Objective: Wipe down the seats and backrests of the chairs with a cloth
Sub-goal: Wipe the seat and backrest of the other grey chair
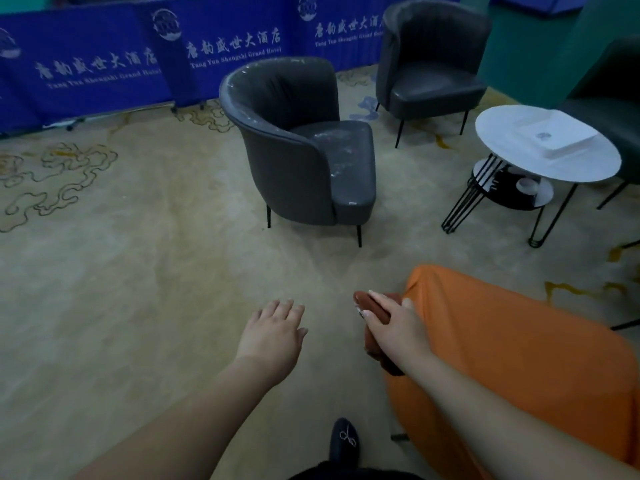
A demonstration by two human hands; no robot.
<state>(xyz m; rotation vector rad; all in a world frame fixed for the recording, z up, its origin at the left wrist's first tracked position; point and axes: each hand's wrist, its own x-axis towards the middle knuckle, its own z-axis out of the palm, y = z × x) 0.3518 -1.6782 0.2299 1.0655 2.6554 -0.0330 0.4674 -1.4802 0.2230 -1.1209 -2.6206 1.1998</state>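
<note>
Head view, item one: my right hand [388, 318] is gripping a rust-brown cloth [372, 308], fingers laid over the top of it and thumb tucked against the rim of the orange chair [512, 358]; the cloth is bunched, one end poking out past my fingertips and the other trailing down under my wrist.

Item two: my left hand [273, 332] is hanging free over the carpet [121, 289], fingers loosely spread, holding nothing, a little apart from the cloth on its left.

Item three: orange chair, curved edge touching my right hand, running off to the right and toward me. I am judging this the surface in hand, since the cloth is lying right at its rim.

Item four: grey armchair [301, 143], straight ahead and well apart, seat facing right, its long curved backrest toward me; dusty patches are showing on the seat. A second grey armchair [433, 67] is standing farther off to the right, beside a round white side table [547, 147].
</note>
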